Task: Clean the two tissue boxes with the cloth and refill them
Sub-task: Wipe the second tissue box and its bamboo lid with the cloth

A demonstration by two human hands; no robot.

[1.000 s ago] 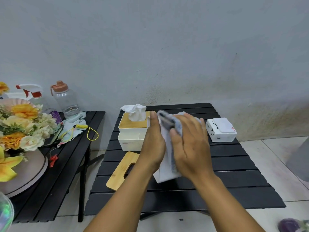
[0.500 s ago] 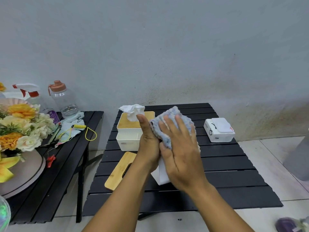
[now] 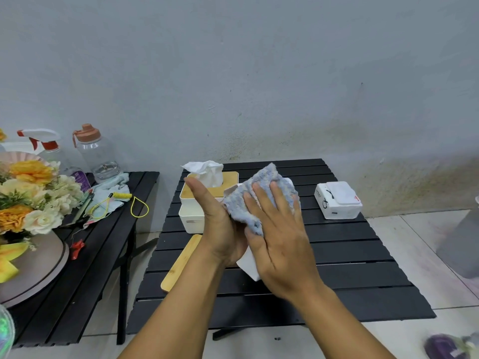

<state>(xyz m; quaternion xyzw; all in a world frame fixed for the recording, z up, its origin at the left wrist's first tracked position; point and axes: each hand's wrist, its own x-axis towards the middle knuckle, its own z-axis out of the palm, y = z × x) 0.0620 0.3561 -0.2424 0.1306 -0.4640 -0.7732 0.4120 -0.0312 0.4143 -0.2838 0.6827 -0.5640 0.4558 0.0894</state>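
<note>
While I wipe the lidless tissue box, my right hand lies flat, fingers spread, pressing the cloth on its upturned face. My left hand braces its left side with straight fingers, thumb hidden. It hangs tilted above the middle of the table, long axis climbing from its near corner toward the far edge. Next, I judge, it needs turning to an unwiped face. The second box, lidded, sits at the far left corner.
</note>
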